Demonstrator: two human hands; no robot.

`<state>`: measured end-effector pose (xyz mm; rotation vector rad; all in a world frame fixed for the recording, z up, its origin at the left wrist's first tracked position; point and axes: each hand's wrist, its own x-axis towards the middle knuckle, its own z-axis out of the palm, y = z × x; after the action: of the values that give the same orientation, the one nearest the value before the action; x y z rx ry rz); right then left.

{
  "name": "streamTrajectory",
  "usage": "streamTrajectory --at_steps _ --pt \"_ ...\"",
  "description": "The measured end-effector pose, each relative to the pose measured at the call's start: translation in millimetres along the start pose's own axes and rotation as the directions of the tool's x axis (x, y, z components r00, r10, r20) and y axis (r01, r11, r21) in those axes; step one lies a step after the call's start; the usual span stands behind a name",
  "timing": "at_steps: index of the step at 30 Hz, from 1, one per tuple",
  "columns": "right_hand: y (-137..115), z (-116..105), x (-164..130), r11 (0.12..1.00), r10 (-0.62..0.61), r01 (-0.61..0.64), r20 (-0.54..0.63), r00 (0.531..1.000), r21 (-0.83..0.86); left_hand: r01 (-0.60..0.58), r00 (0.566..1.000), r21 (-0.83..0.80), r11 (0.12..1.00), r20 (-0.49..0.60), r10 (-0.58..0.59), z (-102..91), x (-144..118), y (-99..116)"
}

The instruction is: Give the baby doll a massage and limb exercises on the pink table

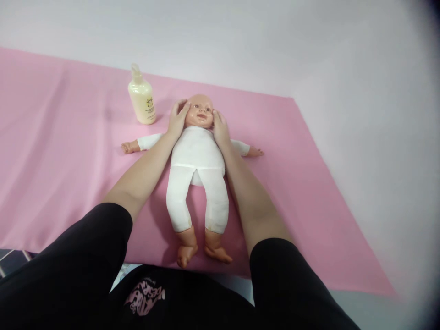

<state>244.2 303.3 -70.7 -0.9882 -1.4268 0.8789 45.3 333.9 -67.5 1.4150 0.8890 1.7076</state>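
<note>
One doll, one lotion bottle, one pink sheet, seemingly

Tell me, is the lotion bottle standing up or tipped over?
Upright. The lotion bottle stands on its base on the pink sheet, pump on top, left of the doll's head.

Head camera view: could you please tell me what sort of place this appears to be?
Probably a baby-care practice area: a plastic baby doll in white cloth lies on a pink sheet, with a cream pump bottle beside it.
</note>
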Motion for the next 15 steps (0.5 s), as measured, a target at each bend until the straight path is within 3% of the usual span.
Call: streamTrajectory --at_steps 6,15 --pt "6 -4 6 0.997 -0.044 0.043 -0.003 0.999 -0.064 0.000 1.000 0.034 0.999 -0.021 0.000 -5.5 5 -6" --pt "-3 0 0 0.998 0.000 -0.001 -0.025 1.000 -0.059 -0.005 1.000 0.034 0.999 0.000 0.005 -4.3 5 -12"
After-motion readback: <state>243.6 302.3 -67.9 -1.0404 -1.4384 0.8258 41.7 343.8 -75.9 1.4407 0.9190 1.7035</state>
